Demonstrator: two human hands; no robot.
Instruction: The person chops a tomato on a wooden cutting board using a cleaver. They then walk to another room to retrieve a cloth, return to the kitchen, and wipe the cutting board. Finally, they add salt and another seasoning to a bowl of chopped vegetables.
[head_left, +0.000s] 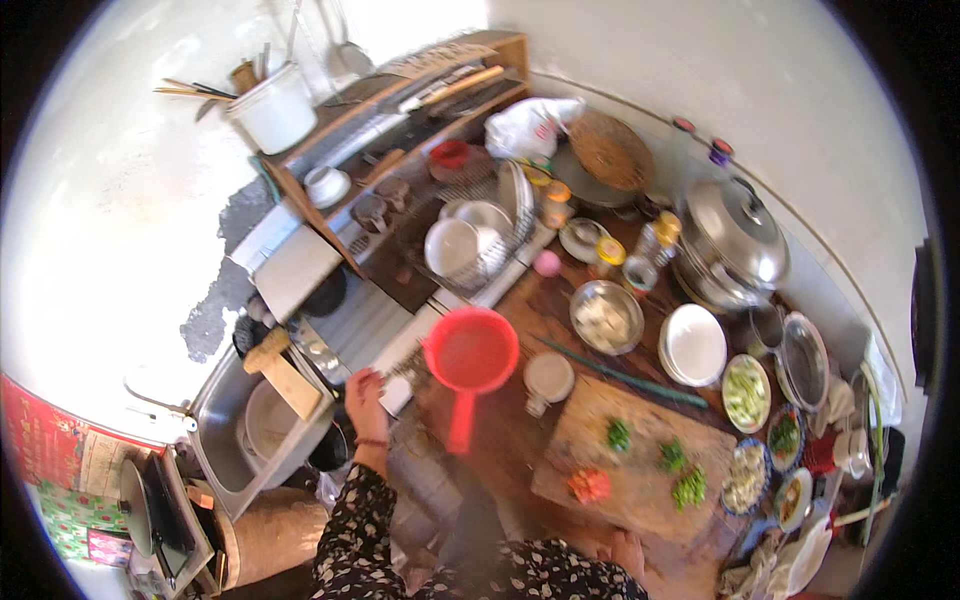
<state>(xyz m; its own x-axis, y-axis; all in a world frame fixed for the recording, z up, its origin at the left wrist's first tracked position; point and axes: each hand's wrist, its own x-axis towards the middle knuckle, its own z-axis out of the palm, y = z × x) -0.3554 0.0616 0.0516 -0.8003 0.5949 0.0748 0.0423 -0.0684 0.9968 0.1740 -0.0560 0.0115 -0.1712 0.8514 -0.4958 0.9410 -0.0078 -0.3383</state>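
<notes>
My left hand (365, 397), with a bracelet at the wrist, is raised left of the wooden table, beside a small white object (396, 395). Its fingers are partly bent; whether they hold anything is unclear. A red plastic ladle-like strainer (471, 351) lies right of it, its handle towards me. My right hand (627, 553) rests at the near edge of the wooden cutting board (637, 491), partly hidden by my sleeve. On the board are chopped red pieces (589, 486) and several small heaps of chopped greens (688, 487). A whitish cup (548, 377) stands left of the board.
A steel sink (225, 450) with a basin is at the left, a wooden-handled brush or cleaver across its edge. Behind stand a dish rack, a steel bowl (607, 317) of white pieces, jars and a large lidded steamer pot (731, 240). Plates of cut vegetables (746, 394) line the right.
</notes>
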